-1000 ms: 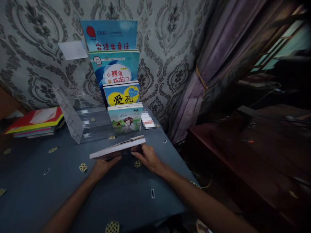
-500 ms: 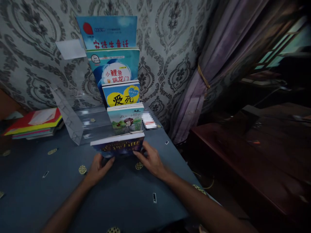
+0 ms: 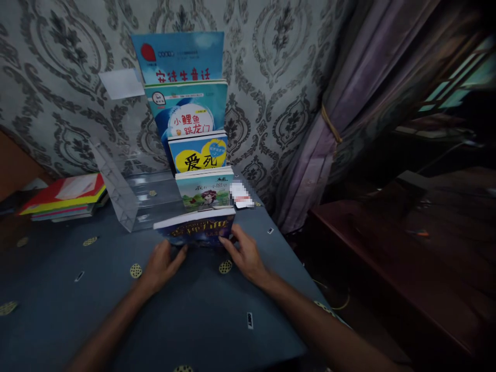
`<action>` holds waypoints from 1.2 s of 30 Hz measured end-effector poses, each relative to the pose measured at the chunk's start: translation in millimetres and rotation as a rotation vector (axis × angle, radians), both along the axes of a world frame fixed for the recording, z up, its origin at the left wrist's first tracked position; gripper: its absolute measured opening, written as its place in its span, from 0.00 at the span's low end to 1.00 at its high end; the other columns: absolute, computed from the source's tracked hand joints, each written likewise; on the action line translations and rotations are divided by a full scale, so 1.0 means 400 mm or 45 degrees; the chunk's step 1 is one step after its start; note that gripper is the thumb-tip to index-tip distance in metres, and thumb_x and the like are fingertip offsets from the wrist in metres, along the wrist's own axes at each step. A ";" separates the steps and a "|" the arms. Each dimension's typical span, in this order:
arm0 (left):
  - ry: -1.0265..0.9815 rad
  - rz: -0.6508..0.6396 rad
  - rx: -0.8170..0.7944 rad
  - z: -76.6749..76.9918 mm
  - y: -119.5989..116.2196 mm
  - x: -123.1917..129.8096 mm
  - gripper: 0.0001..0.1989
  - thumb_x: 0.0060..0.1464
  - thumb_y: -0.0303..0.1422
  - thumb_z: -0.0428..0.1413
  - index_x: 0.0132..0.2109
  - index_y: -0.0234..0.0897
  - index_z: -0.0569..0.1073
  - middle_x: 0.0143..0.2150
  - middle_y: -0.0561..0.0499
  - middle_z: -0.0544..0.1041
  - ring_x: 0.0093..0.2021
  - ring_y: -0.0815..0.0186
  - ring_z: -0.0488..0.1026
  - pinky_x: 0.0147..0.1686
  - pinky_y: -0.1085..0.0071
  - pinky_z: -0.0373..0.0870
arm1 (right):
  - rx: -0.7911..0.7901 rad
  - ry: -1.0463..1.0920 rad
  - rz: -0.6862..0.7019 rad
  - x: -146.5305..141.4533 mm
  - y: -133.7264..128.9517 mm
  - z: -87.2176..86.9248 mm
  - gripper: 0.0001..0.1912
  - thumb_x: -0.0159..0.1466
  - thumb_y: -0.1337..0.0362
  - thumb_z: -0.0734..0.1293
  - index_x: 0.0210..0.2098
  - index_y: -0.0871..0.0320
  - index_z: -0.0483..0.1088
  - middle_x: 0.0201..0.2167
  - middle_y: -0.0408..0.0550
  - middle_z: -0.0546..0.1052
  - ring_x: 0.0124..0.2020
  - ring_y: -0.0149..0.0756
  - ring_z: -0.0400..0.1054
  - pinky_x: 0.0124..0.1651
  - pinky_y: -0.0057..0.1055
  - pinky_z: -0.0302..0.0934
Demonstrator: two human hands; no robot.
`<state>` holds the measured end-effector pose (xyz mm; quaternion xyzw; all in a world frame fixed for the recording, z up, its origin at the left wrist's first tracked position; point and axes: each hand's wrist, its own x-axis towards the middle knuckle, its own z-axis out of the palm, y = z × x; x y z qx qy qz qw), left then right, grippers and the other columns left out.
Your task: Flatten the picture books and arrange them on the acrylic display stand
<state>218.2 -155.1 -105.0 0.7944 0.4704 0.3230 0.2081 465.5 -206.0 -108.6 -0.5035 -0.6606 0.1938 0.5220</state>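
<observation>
A dark blue book [image 3: 197, 228] with gold lettering stands upright at the front end of a clear stepped stand [image 3: 116, 188]. My right hand [image 3: 246, 253] grips its right edge, thumb on the cover and fingers behind. At its lower left corner is my left hand [image 3: 160, 266], thumb along the bottom and the other fingers partly hidden. Behind it, rising step by step, are a green-covered book [image 3: 205, 194], a blue and yellow book [image 3: 199, 155], a teal book with a white circle [image 3: 191, 116] and a tall blue book [image 3: 180, 57].
A stack of coloured books and folders [image 3: 67, 196] lies left of the stand. A white card [image 3: 121, 83] sticks up near the wall. Right of the stand lies a small blurred-out item [image 3: 241, 195]. Beyond the table's [image 3: 201, 320] right edge are a purple curtain [image 3: 306, 175] and reddish-brown furniture [image 3: 372, 258].
The view has shifted slightly, so most things sit further right and lower. Held in both hands, the dark blue book has moved a little towards the green-covered book.
</observation>
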 end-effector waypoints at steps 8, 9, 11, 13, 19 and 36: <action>-0.128 -0.058 -0.123 0.037 0.062 0.051 0.20 0.60 0.44 0.53 0.54 0.37 0.67 0.34 0.50 0.78 0.36 0.58 0.78 0.38 0.64 0.73 | -0.051 0.111 -0.044 0.012 0.053 0.013 0.11 0.69 0.55 0.63 0.45 0.55 0.69 0.37 0.48 0.80 0.39 0.40 0.75 0.42 0.33 0.69; -0.143 -0.058 -0.143 0.039 0.069 0.056 0.22 0.60 0.43 0.53 0.56 0.36 0.66 0.35 0.50 0.78 0.35 0.58 0.78 0.38 0.64 0.73 | -0.058 0.138 -0.046 0.013 0.062 0.010 0.12 0.69 0.54 0.64 0.44 0.55 0.69 0.38 0.49 0.80 0.40 0.41 0.75 0.43 0.34 0.69; -0.188 -0.075 -0.206 0.041 0.081 0.065 0.23 0.60 0.43 0.53 0.58 0.36 0.65 0.37 0.50 0.79 0.34 0.59 0.79 0.38 0.65 0.73 | -0.069 0.202 -0.035 0.014 0.077 0.003 0.13 0.69 0.53 0.64 0.44 0.56 0.69 0.39 0.50 0.80 0.41 0.41 0.75 0.45 0.35 0.70; -0.227 -0.094 -0.251 0.042 0.089 0.071 0.23 0.60 0.42 0.53 0.58 0.37 0.65 0.37 0.50 0.80 0.34 0.59 0.79 0.38 0.65 0.74 | -0.077 0.263 -0.011 0.015 0.090 -0.004 0.14 0.68 0.51 0.65 0.44 0.56 0.69 0.40 0.50 0.80 0.42 0.41 0.76 0.46 0.36 0.70; -0.256 -0.097 -0.143 0.037 0.113 0.079 0.24 0.57 0.41 0.57 0.58 0.37 0.68 0.40 0.48 0.79 0.46 0.55 0.77 0.46 0.65 0.73 | -0.092 0.346 0.016 0.021 0.115 -0.012 0.15 0.67 0.51 0.66 0.46 0.55 0.70 0.41 0.51 0.81 0.43 0.43 0.77 0.46 0.37 0.71; -0.437 -0.235 -0.240 0.001 0.153 0.093 0.25 0.56 0.41 0.57 0.58 0.35 0.68 0.52 0.44 0.77 0.53 0.55 0.73 0.56 0.60 0.68 | -0.110 0.345 -0.034 0.047 0.152 -0.023 0.18 0.65 0.51 0.68 0.47 0.56 0.73 0.38 0.50 0.81 0.42 0.45 0.76 0.44 0.40 0.72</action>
